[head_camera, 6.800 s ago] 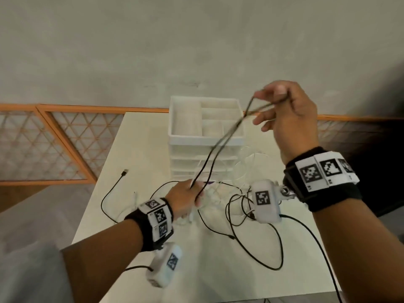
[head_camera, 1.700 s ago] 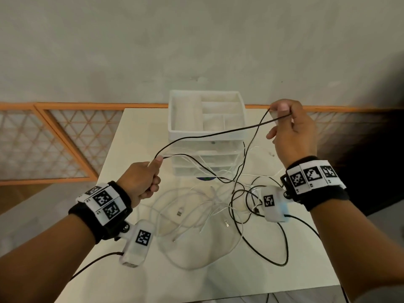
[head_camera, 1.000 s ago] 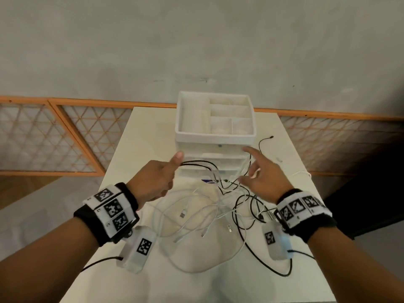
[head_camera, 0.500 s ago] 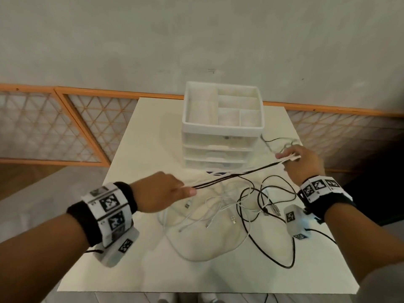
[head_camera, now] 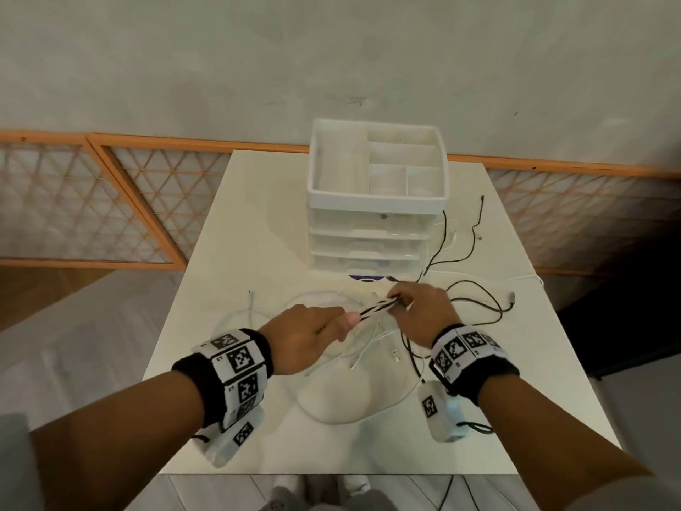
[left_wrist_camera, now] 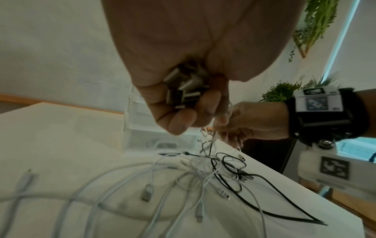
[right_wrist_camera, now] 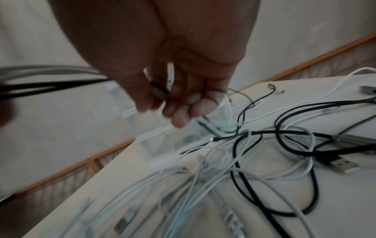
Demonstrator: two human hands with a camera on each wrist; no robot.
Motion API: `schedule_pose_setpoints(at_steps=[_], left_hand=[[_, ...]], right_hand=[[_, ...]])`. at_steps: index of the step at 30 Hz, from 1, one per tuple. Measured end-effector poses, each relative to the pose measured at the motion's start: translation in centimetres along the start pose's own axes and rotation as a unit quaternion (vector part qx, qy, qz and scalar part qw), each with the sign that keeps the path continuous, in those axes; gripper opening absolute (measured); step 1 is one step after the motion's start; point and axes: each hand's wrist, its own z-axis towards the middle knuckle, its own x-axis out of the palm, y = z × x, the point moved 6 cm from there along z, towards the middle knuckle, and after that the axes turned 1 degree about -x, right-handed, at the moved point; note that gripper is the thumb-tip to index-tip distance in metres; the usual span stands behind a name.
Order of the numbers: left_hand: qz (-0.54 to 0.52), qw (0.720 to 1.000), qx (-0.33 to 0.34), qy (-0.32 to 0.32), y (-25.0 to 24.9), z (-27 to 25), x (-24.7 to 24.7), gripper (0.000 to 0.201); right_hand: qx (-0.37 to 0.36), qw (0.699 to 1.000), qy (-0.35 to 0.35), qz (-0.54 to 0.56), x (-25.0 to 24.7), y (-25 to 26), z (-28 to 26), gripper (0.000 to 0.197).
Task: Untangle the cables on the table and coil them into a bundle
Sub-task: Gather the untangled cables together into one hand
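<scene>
A short bunch of black and white cable strands (head_camera: 376,309) runs taut between my two hands above the table (head_camera: 258,223). My left hand (head_camera: 344,320) grips one end; in the left wrist view its curled fingers hold several metal USB plugs (left_wrist_camera: 184,87). My right hand (head_camera: 400,300) pinches the other end, fingers curled round a black cable (right_wrist_camera: 159,92). Below the hands lies a tangle of white cables (head_camera: 353,366). Loose black cables (head_camera: 479,295) loop to the right of it.
A white drawer organizer (head_camera: 376,215) with an open top tray stands at the back middle of the table. A thin black cable (head_camera: 475,230) trails beside its right side. An orange lattice rail (head_camera: 121,201) runs behind. The table's left half is bare.
My right hand has come in from the right, close to my left hand. The long stretched strand between them is now a short span. The left hand has kept its grip.
</scene>
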Motion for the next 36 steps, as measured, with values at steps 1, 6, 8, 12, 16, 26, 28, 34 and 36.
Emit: schedule_pose_setpoints(at_steps=[1,6,8,12,16,26,28,34,36], left_hand=[[0.022,0.999,-0.025,0.009,0.4,0.1,0.5,0.048],[0.1,0.986,-0.131,-0.022,3.8,0.7,1.9,0.026],[0.06,0.986,-0.152,-0.036,4.6,0.6,1.6,0.021],[0.006,0.984,-0.172,-0.049,5.1,0.6,1.0,0.025],[-0.028,0.975,-0.205,-0.076,5.2,0.5,0.8,0.036],[-0.055,0.975,-0.207,-0.053,6.9,0.5,2.6,0.033],[-0.042,0.978,-0.205,-0.02,7.0,0.2,3.4,0.034],[-0.078,0.951,-0.298,-0.039,10.1,-0.5,1.8,0.03],[-0.105,0.943,-0.309,-0.065,10.7,-0.3,0.9,0.025]], right_hand=[[-0.004,0.996,-0.074,0.047,-1.0,-0.3,0.0,0.009],[0.012,0.999,-0.008,0.04,1.3,-2.0,-0.7,0.047],[0.054,0.998,0.005,-0.028,2.2,-3.9,-1.2,0.044],[0.068,0.984,0.118,-0.115,5.7,-5.4,-2.6,0.053],[0.083,0.967,0.175,-0.162,9.6,-4.1,-3.6,0.068],[-0.046,0.998,0.034,-0.002,8.0,-0.2,-2.6,0.027],[-0.071,0.996,-0.043,0.026,5.9,-0.1,-2.2,0.021],[0.089,0.959,0.17,-0.209,5.4,-4.8,-3.0,0.026],[0.084,0.974,0.149,-0.151,4.8,-3.9,-2.8,0.032]])
